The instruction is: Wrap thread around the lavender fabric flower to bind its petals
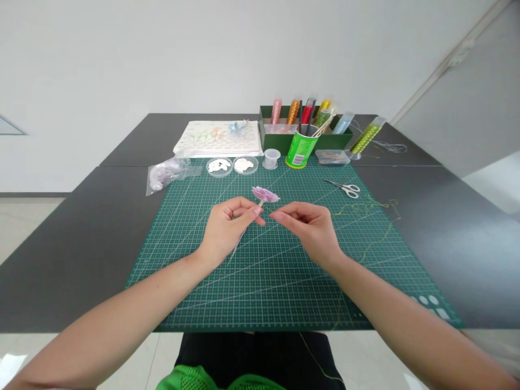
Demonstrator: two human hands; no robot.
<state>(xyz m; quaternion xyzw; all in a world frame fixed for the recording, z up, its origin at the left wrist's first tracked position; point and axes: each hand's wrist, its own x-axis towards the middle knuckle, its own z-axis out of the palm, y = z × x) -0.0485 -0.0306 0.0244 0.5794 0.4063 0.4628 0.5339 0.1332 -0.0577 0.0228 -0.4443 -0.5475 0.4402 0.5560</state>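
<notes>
A lilac artificial flower stands upright over the mat, its short stem pinched between the thumb and fingers of my left hand. Thin pale wires or threads hang below that hand. Just right of the flower, my right hand is closed in a pinch, apart from my left. Whatever lies between its fingertips is too small to make out. A fine yellow-green thread runs loosely over the mat to the right of my right arm, and a length of it hangs below the table edge.
On the green cutting mat lie white-handled scissors. Behind are two dishes of white pieces, a small spool, a green can, a green box of thread spools, a plastic bag and white sheets bearing flowers.
</notes>
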